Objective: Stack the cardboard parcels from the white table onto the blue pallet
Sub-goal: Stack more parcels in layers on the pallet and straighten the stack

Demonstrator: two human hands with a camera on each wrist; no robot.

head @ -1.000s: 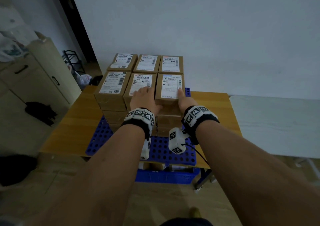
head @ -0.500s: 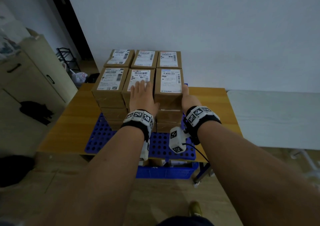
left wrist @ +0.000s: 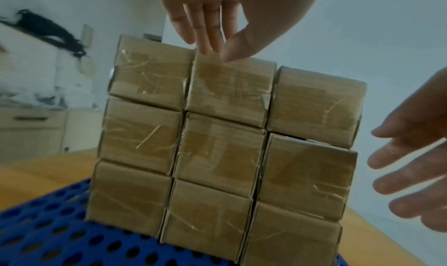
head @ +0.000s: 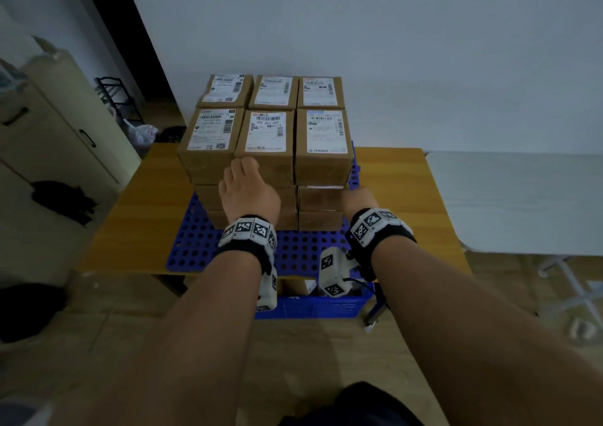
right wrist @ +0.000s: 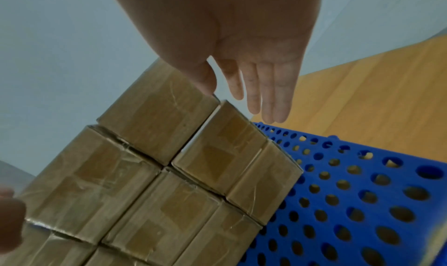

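Several brown cardboard parcels [head: 266, 131] with white labels stand in a block three high on the blue perforated pallet [head: 195, 249]. My left hand [head: 243, 171] is open, and its fingertips [left wrist: 208, 48] touch the top front edge of the middle top parcel [left wrist: 229, 90]. My right hand [head: 359, 197] is open with straight fingers, just off the right side of the stack, beside the second layer. In the right wrist view the right hand [right wrist: 254, 88] hovers by the top right parcel [right wrist: 157, 121], holding nothing. The white table [head: 522, 197] lies to the right.
The pallet rests on a wooden table [head: 137, 223]. A blue crate [head: 313, 306] sits under the table's front edge. Cream cabinets [head: 49, 138] and a black rack [head: 117, 99] stand at the left. A pale wall is behind the stack.
Both hands have come off the sides of the top front right parcel. The left hand slid to the middle parcel's front edge; the right hand dropped lower beside the stack.
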